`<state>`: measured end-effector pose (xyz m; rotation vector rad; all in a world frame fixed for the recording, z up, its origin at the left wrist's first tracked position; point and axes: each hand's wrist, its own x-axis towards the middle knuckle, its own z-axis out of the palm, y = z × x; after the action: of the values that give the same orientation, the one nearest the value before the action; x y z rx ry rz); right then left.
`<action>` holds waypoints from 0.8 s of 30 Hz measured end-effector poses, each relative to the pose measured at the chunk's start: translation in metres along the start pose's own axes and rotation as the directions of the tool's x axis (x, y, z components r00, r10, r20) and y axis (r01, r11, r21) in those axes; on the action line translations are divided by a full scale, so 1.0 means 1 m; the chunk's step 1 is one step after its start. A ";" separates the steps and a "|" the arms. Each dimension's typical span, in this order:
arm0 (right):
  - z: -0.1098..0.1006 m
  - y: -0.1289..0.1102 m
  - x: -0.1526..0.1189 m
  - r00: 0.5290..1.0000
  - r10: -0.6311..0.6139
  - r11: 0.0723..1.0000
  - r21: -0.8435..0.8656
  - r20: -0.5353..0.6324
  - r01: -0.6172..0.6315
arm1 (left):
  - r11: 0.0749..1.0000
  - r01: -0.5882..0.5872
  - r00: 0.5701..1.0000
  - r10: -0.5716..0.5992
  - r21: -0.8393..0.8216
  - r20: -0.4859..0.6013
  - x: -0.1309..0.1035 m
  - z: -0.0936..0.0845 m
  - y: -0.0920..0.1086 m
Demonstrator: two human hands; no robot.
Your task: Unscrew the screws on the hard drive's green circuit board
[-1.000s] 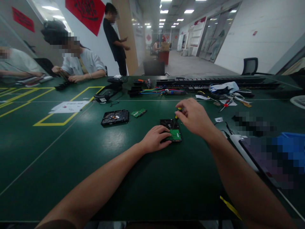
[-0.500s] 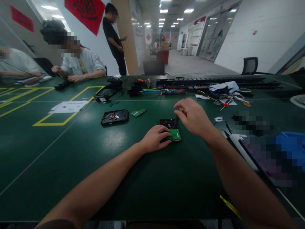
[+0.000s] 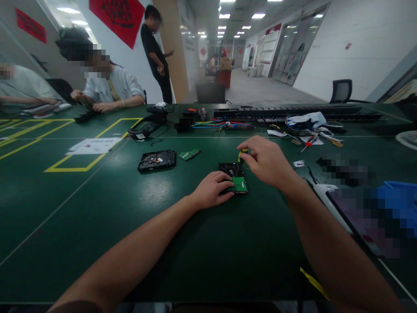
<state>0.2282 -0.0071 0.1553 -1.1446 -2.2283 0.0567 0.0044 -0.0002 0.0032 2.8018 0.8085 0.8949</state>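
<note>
A hard drive (image 3: 232, 168) lies on the green table with its green circuit board (image 3: 240, 184) facing up. My left hand (image 3: 213, 189) grips it from the left, fingers over the board and thumb along the near edge. Above the drive, my right hand (image 3: 265, 158) holds a yellow-and-black screwdriver (image 3: 241, 156) by its handle between thumb and fingers. The screwdriver points down at the drive, close to the board's far edge; I cannot make out exactly where its tip rests. To the left lie a second hard drive (image 3: 157, 161) and a loose green circuit board (image 3: 189, 154).
Along the back are a power drill (image 3: 194, 114), coloured wires (image 3: 205, 125), long black strips (image 3: 286, 114) and a red screwdriver (image 3: 309, 144). A white-edged device (image 3: 339, 208) and a blue bin (image 3: 397, 204) stand right. Paper (image 3: 94, 146) lies left; a person (image 3: 110, 87) sits beyond.
The screwdriver's yellow handle shows more now, as my right hand's fingers have shifted around it. My left hand and the hard drive have stayed in place.
</note>
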 end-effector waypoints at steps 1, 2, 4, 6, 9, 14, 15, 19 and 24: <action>0.000 0.000 0.000 1.000 -0.002 1.000 0.002 -0.002 0.002 | 1.000 0.001 1.000 -0.001 0.000 0.001 0.000 0.000 0.000; 0.000 0.000 0.000 1.000 0.001 1.000 0.001 -0.009 -0.001 | 1.000 0.002 1.000 -0.002 -0.001 0.003 0.000 0.000 0.000; 0.002 0.000 0.000 0.999 0.013 1.000 -0.006 -0.030 -0.013 | 1.000 -0.002 1.000 0.002 -0.004 0.001 0.001 -0.001 0.001; 0.003 0.000 0.001 0.999 0.027 1.000 -0.015 -0.047 -0.027 | 1.000 -0.008 1.000 0.008 -0.003 -0.006 0.002 -0.002 0.002; 0.004 0.000 0.001 0.998 0.038 0.999 -0.018 -0.049 -0.039 | 1.000 -0.013 1.000 0.013 0.005 -0.012 0.002 -0.003 0.003; 0.003 0.000 0.000 1.000 0.008 1.000 -0.009 -0.026 -0.008 | 1.000 0.000 1.000 0.000 0.003 0.003 0.001 -0.002 0.001; 0.003 0.000 0.000 1.000 0.010 1.000 -0.014 -0.027 -0.010 | 1.000 0.002 1.000 -0.002 0.003 0.004 0.000 -0.001 0.001; 0.005 -0.001 0.000 0.998 0.049 0.997 -0.053 -0.045 -0.051 | 1.000 0.006 1.000 -0.006 -0.001 0.005 0.000 0.000 0.000; 0.005 -0.002 0.000 0.998 0.045 0.999 -0.023 -0.041 -0.046 | 1.000 -0.003 1.000 0.003 -0.001 -0.001 0.000 0.000 0.000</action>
<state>0.2240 -0.0071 0.1517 -1.1991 -2.1733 0.0255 0.0047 -0.0004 0.0039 2.8032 0.8040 0.8974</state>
